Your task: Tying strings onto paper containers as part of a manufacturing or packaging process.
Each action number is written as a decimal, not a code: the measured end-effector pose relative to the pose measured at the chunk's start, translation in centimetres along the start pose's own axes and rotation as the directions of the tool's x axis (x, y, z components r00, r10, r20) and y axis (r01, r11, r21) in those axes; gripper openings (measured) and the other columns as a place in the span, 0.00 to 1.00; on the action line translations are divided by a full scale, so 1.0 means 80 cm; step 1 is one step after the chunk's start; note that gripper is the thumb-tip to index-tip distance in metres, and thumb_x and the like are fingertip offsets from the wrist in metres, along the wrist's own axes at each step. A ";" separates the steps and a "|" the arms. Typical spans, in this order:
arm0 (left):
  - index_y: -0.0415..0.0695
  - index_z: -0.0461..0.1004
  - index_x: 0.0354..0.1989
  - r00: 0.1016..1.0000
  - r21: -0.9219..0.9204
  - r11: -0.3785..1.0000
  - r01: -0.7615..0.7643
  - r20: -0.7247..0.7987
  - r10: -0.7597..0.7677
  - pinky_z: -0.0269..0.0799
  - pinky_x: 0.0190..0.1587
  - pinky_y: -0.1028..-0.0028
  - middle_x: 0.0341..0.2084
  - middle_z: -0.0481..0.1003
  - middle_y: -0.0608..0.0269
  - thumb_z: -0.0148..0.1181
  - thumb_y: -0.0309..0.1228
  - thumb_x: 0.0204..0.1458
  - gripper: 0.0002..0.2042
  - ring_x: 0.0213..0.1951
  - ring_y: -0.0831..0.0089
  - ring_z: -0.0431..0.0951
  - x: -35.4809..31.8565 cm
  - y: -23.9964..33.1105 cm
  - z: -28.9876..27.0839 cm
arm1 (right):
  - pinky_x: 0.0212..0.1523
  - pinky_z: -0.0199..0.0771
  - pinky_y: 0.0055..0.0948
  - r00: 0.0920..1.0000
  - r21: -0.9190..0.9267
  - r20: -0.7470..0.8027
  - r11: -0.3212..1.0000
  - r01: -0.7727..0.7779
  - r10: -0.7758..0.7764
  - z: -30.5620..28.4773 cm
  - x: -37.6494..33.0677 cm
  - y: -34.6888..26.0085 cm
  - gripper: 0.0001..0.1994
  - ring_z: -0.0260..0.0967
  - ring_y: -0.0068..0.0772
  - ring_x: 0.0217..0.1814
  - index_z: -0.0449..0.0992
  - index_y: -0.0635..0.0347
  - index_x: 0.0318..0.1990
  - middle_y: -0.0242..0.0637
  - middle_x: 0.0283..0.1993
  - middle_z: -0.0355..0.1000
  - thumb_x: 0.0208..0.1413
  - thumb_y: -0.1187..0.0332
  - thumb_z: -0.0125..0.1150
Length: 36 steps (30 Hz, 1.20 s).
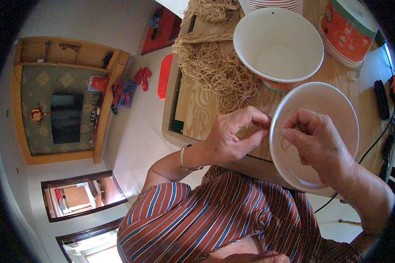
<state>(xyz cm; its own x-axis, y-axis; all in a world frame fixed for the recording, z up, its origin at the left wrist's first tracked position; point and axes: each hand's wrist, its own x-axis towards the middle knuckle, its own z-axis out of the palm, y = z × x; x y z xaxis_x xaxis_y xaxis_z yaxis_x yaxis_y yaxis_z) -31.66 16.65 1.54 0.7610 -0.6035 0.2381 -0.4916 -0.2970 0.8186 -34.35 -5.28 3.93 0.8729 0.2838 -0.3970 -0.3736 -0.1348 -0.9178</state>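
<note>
A white paper bucket [344,116] is tilted with its mouth toward me. At the left side of its rim, my left hand [237,133] pinches with thumb and forefinger from the outside. My right hand [318,142] reaches over the bucket's mouth with its fingers closed in a pinch. A thin loop of tan cord [285,144] hangs at the right fingertips, near the rim. Whatever lies between my left fingertips is too small to make out. A metal bangle [184,160] circles my left wrist.
Behind stands another open white bucket [252,48] with a small hole under its rim. A tangled heap of tan cord [221,72] covers the left of the wooden table [199,116]. Stacked orange-and-green printed buckets [344,33] lean at the far right, near black cables [382,98].
</note>
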 end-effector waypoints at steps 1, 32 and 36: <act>0.39 0.73 0.39 1.000 -0.004 1.000 0.009 0.003 -0.009 0.75 0.40 0.74 0.33 0.76 0.59 0.61 0.20 0.47 0.10 0.37 0.69 0.80 0.000 0.000 0.000 | 0.34 0.70 0.23 1.000 0.002 -0.001 1.000 0.001 -0.001 0.001 0.001 -0.001 0.04 0.68 0.20 0.32 0.74 0.67 0.32 0.33 0.28 0.73 0.53 0.74 0.59; 0.42 0.74 0.35 0.999 0.084 0.996 -0.040 -0.020 0.042 0.75 0.35 0.73 0.29 0.76 0.60 0.63 0.20 0.45 0.09 0.33 0.66 0.79 0.000 -0.011 0.006 | 0.36 0.71 0.22 0.999 0.081 0.025 0.996 -0.045 0.043 0.013 0.011 -0.003 0.05 0.69 0.20 0.33 0.75 0.66 0.35 0.33 0.30 0.74 0.54 0.74 0.58; 0.41 0.73 0.35 0.999 0.061 0.998 -0.008 -0.034 0.010 0.74 0.36 0.75 0.29 0.75 0.61 0.61 0.19 0.47 0.07 0.33 0.71 0.79 -0.001 -0.013 0.007 | 0.35 0.71 0.23 0.999 0.065 0.041 0.998 0.018 -0.021 0.009 0.011 0.000 0.05 0.69 0.20 0.33 0.75 0.67 0.34 0.33 0.29 0.74 0.54 0.73 0.59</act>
<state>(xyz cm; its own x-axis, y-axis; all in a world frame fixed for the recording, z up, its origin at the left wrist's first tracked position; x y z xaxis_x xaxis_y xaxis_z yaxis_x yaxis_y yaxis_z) -31.47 16.61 0.37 0.7701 -0.5806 0.2643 -0.5225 -0.3364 0.7835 -33.84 -4.33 3.57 0.8668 0.3251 -0.3781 -0.3774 -0.0680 -0.9236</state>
